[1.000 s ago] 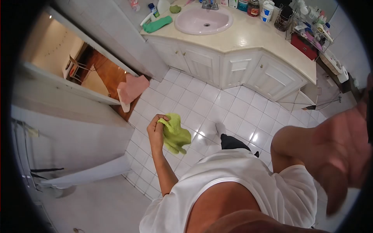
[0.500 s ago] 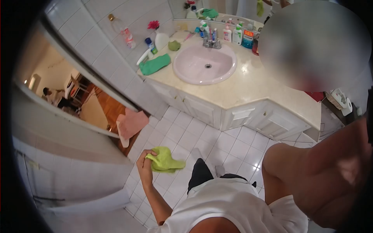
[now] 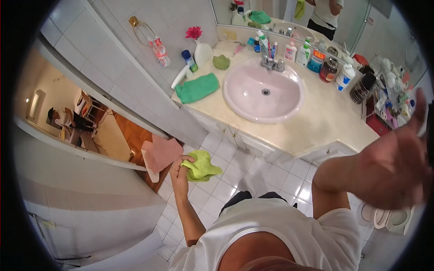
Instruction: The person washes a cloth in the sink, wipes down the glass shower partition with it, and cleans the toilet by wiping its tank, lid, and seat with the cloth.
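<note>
My left hand is closed on one end of a lime-green cloth, which hangs crumpled from the fingers above the white tiled floor. Close to the camera at the right, my right hand is raised, palm showing, with one digit stretched upward. Its other fingers are blurred at the dark image border, and nothing shows in it. Ahead of me a pink washbasin is set in a cream countertop. A folded green towel lies at the counter's left end.
Bottles, including a pink-white soap pump and blue mouthwash, line the counter below the mirror. At left an open doorway shows a pink mat and a distant person. A toilet stands at lower right.
My view has shifted, bringing more of the counter's right side into sight. My right hand has moved away from the lens, uncovering items there. The left hand still holds the cloth.
</note>
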{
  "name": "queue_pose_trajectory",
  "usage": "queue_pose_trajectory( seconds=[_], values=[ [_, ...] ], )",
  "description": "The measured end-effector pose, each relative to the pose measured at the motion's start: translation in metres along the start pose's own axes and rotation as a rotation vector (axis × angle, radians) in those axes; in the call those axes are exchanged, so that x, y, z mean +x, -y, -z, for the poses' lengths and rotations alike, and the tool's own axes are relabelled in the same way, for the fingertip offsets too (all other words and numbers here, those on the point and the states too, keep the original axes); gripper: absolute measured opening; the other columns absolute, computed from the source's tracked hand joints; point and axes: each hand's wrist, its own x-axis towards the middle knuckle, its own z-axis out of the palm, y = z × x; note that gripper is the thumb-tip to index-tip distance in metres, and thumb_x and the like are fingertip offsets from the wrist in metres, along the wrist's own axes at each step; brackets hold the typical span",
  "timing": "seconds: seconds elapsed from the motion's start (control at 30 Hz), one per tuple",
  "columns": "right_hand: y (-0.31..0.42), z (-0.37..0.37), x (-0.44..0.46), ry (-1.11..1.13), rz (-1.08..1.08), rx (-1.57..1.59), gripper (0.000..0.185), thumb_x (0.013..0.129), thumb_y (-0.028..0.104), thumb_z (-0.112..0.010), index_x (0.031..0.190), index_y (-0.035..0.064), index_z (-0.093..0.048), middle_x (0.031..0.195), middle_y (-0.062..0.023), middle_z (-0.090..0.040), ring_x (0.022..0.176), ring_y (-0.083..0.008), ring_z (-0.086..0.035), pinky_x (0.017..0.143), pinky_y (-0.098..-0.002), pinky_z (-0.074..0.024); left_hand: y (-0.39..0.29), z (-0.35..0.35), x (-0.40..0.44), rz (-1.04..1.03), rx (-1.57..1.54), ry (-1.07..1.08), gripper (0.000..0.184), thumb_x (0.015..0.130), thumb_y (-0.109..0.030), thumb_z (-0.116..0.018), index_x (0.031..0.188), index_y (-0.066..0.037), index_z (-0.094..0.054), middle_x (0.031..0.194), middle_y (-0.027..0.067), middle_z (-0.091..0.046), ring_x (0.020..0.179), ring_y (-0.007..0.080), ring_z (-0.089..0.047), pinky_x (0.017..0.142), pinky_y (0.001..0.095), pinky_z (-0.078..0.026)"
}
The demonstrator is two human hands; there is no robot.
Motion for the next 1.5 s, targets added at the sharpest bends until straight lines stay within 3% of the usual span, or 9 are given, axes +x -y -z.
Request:
queue_pose_trajectory(
  seconds=[0.13,0.2,0.37,0.73,0.83,0.87,1.03,1.13,1.5],
  values=[
    [-0.046,-0.044,-0.053,0.049,-0.266,-0.196,0.031,0.085,0.008,-0.056,0.115,0.0017,-0.058,0.130,-0.0192,-0.046,0.119,-0.0331,-0.045,0.099,-0.0395,-0.0369,-0.005,-0.005,0.066,-0.086,0.002,0.020,0.027,0.075,-0.003,-0.038,0.088,-0.001,-0.061,0.089,0.0029,-0.058,0.077,0.0092,-0.049,0.071,0.0207,-0.038],
    [-0.086,-0.033,-0.091,0.486,-0.381,-0.500,0.048,0.084,0.006,-0.058,0.131,0.0087,-0.049,0.134,-0.0166,-0.042,0.128,-0.0286,-0.035,0.105,-0.0373,-0.0271,-0.021,-0.014,0.099,-0.104,-0.061,0.057,0.028,0.075,-0.001,-0.038,0.092,-0.001,-0.061,0.091,0.0027,-0.058,0.077,0.0086,-0.050,0.071,0.0206,-0.039],
    [-0.199,0.001,-0.228,0.799,-0.882,-0.602,0.052,0.086,0.012,-0.057,0.137,0.0154,-0.042,0.138,-0.0186,-0.035,0.129,-0.0338,-0.034,0.104,-0.0417,-0.0302,-0.039,-0.047,0.186,-0.305,-0.144,0.114,0.034,0.072,0.002,-0.039,0.101,0.000,-0.057,0.101,0.0074,-0.059,0.092,0.0155,-0.054,0.084,0.0263,-0.041],
    [-0.475,-0.045,-0.363,1.094,-0.919,-0.526,0.056,0.086,0.024,-0.058,0.138,0.0165,-0.039,0.128,-0.0273,-0.043,0.119,-0.0391,-0.043,0.099,-0.0428,-0.0339,-0.062,-0.214,0.305,-0.360,-0.466,0.415,0.033,0.077,0.005,-0.052,0.109,-0.005,-0.054,0.110,0.0052,-0.053,0.107,0.0132,-0.049,0.093,0.0274,-0.036],
    [-0.544,-0.064,-0.399,1.222,-0.860,-0.592,0.052,0.089,0.031,-0.053,0.136,0.0136,-0.041,0.118,-0.0250,-0.051,0.103,-0.0367,-0.054,0.089,-0.0429,-0.0422,-0.029,-0.254,0.323,-0.279,-0.315,0.506,0.034,0.076,0.004,-0.055,0.108,-0.007,-0.055,0.109,0.0063,-0.054,0.105,0.0170,-0.051,0.089,0.0290,-0.040],
    [-0.564,-0.069,-0.401,1.390,-1.110,-0.490,0.052,0.090,0.043,-0.048,0.130,0.0110,-0.047,0.108,-0.0244,-0.059,0.092,-0.0380,-0.060,0.078,-0.0474,-0.0456,-0.013,-0.267,0.331,-0.294,-0.193,0.507,0.034,0.076,0.003,-0.055,0.108,-0.007,-0.055,0.109,0.0071,-0.054,0.105,0.0192,-0.052,0.089,0.0308,-0.041],
    [-0.514,-0.104,-0.378,1.377,-0.837,-0.802,0.037,0.088,0.044,-0.050,0.100,0.0097,-0.053,0.084,-0.0216,-0.064,0.080,-0.0411,-0.061,0.064,-0.0506,-0.0447,0.119,-0.315,0.352,-0.248,0.298,0.564,0.038,0.076,-0.006,-0.060,0.114,-0.011,-0.056,0.114,0.0121,-0.052,0.107,0.0294,-0.051,0.087,0.0402,-0.044],
    [-0.510,-0.103,-0.381,1.352,-0.788,-0.693,0.027,0.088,0.033,-0.053,0.091,0.0069,-0.046,0.080,-0.0212,-0.063,0.079,-0.0430,-0.060,0.064,-0.0519,-0.0438,0.144,-0.323,0.342,0.202,0.635,0.634,0.045,0.073,-0.017,-0.066,0.116,-0.011,-0.056,0.111,0.0174,-0.054,0.108,0.0328,-0.052,0.087,0.0416,-0.044],
    [-0.535,-0.097,-0.389,1.445,-0.696,-0.411,0.034,0.078,0.010,-0.059,0.112,0.0096,-0.054,0.091,-0.0231,-0.058,0.087,-0.0402,-0.057,0.075,-0.0473,-0.0435,0.251,-0.373,0.350,-0.002,0.231,0.781,0.047,0.075,-0.023,-0.068,0.119,-0.010,-0.054,0.114,0.0175,-0.053,0.106,0.0312,-0.052,0.086,0.0389,-0.044]
  ],
)
